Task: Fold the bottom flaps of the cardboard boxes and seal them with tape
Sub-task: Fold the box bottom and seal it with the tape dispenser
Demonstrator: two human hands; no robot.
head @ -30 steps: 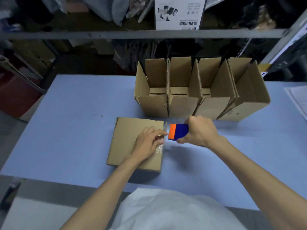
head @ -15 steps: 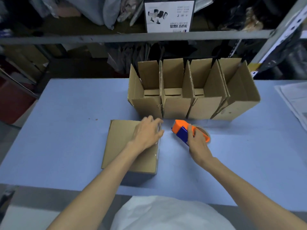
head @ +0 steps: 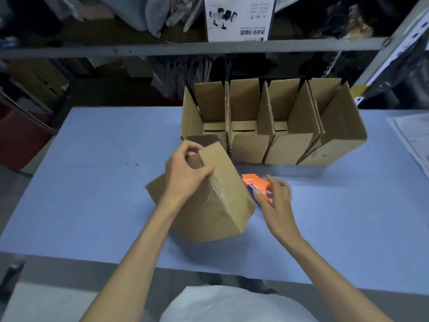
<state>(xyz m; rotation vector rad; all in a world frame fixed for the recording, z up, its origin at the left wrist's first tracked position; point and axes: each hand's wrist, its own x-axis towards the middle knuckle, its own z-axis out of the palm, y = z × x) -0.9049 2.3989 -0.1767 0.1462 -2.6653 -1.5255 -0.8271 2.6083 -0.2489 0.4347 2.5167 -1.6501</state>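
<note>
The cardboard box (head: 216, 198) I am working on sits tilted up on the blue table (head: 97, 182), just in front of me and a little left of centre. One corner points toward me, and a strip of clear tape (head: 214, 194) runs along the seam of the face turned up. My left hand (head: 185, 173) clamps its upper far edge: the thumb lies across the taped face and the fingers curl over the rim at the top. The box's right side stands just beside the tape dispenser (head: 257, 187), an orange and blue one lying on the table with its roll of clear tape behind it. My right hand (head: 276, 205) rests over that dispenser with the fingers spread and loose, fingertips touching the orange body; the hand is not closed around it.

Behind these, toward the far edge of the table, four open boxes (head: 271, 126) stand in a row, touching side by side, their top flaps raised. The rightmost leans off to the right. Some papers (head: 415, 135) lie at the table's right edge. Beyond the table runs a metal shelf (head: 185, 46) with a white printed carton (head: 239, 17) on it, and dark bags crowd the space around and below.
</note>
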